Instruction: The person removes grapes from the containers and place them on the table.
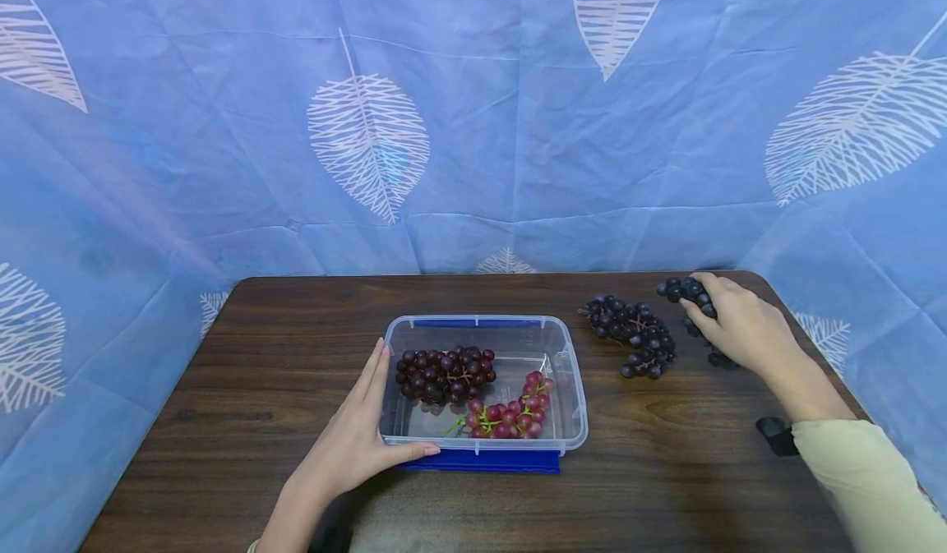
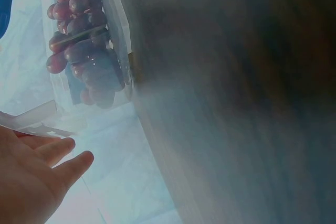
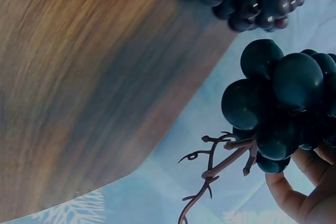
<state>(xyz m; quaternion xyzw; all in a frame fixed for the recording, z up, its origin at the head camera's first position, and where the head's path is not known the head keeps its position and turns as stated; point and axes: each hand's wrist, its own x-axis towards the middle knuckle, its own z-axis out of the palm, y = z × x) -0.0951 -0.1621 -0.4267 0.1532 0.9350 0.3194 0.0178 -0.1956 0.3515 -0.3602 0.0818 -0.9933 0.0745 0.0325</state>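
Note:
A clear plastic food container (image 1: 575,409) holds a bunch of dark red grapes (image 1: 444,375) on its left and a smaller bunch of pink-red grapes (image 1: 510,413) at its front right. My left hand (image 1: 348,438) rests at the container's front left corner, straight fingers along the left wall and thumb on the front rim. Over at the table's far right, my right hand (image 1: 740,327) grips a bunch of blue-black grapes (image 3: 286,98) with a brown curling stem (image 3: 210,171). Part of that bunch is hidden by the hand. Another bunch of dark grapes (image 1: 632,335) lies just left of it.
Blue clip flaps (image 1: 488,461) hang from the container's front and back sides. The brown wooden table (image 1: 296,356) ends near my right hand. Behind it hangs a blue cloth (image 1: 473,142) with white leaf prints. A black strap (image 1: 777,436) is on the right wrist.

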